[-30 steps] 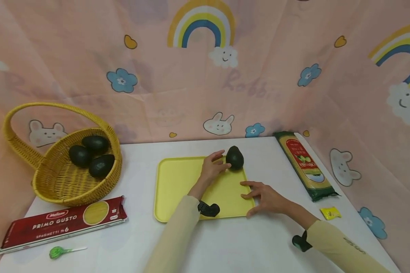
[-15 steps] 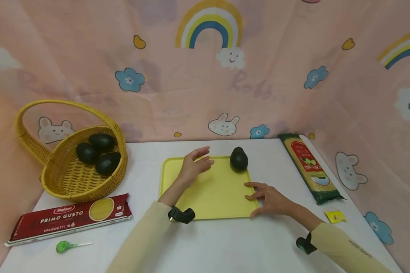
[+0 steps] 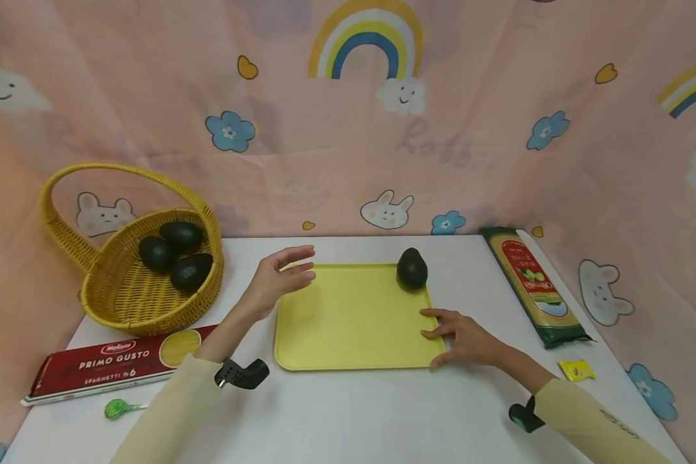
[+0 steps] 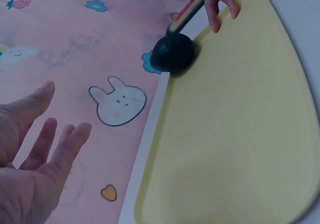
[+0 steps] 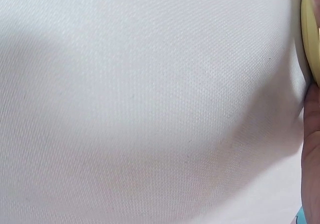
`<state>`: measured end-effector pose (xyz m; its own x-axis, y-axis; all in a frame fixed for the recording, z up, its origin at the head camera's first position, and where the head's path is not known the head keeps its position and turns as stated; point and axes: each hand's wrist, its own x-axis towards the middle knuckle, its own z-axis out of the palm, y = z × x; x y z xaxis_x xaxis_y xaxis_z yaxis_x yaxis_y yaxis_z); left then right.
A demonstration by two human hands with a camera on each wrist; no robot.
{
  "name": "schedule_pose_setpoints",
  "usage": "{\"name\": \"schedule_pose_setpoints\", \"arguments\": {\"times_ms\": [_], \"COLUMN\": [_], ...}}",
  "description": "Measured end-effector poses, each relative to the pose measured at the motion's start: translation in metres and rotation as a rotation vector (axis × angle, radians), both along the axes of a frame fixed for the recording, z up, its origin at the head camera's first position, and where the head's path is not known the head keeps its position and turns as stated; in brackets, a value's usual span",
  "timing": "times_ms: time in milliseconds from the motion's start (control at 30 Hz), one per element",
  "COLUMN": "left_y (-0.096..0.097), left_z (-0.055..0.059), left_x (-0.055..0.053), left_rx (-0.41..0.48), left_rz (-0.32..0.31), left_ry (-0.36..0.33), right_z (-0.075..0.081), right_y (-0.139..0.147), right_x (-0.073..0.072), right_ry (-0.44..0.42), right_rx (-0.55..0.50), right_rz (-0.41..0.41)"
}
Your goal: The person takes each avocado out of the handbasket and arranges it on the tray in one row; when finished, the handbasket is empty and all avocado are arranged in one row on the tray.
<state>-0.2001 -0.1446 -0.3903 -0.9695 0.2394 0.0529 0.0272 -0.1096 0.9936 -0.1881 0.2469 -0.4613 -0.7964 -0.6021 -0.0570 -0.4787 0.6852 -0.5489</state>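
Note:
A dark avocado (image 3: 412,269) sits at the back right corner of the yellow tray (image 3: 348,322). My left hand (image 3: 274,283) hovers off the tray's back left corner with its fingers spread and nothing in them; the left wrist view also shows this hand (image 4: 37,154) without any object. At the tray's right edge, my right hand (image 3: 464,339) rests its relaxed fingertips on the rim, the thumb by the front right corner. Only a sliver of that hand (image 5: 311,149) and the tray's rim (image 5: 309,39) appears in the right wrist view.
A yellow wicker basket (image 3: 151,322) holding several dark avocados (image 3: 191,272) stands at the left. Before it lie a red spaghetti packet (image 3: 110,367) and a green lollipop (image 3: 117,408). A green-and-gold packet (image 3: 536,283) and a small yellow wrapper (image 3: 577,370) lie at the right.
My left hand has drawn away from the avocado, moving left across the tray and past its left edge. The avocado stays on the tray, and my right hand keeps its place at the edge.

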Motion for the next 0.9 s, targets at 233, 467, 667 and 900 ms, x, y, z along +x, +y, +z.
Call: {"name": "schedule_pose_setpoints", "arguments": {"times_ms": [233, 467, 667, 900], "left_y": [-0.048, -0.109, -0.17, -0.21], "left_z": [0.012, 0.033, 0.044, 0.03], "left_x": [0.016, 0.036, 0.042, 0.027], "left_rx": [-0.181, -0.314, -0.193, -0.044], "left_rz": [-0.036, -0.081, -0.216, -0.24], "left_ry": [0.029, 0.064, 0.081, 0.061], "right_z": [-0.001, -0.002, -0.002, -0.001], "right_y": [-0.002, -0.002, -0.001, 0.003], "right_x": [-0.001, -0.002, -0.002, 0.0], "right_ry": [-0.007, 0.001, -0.001, 0.002], "right_rx": [-0.014, -0.014, -0.018, -0.019], "right_rz": [-0.003, 0.006, 0.014, 0.015]}}
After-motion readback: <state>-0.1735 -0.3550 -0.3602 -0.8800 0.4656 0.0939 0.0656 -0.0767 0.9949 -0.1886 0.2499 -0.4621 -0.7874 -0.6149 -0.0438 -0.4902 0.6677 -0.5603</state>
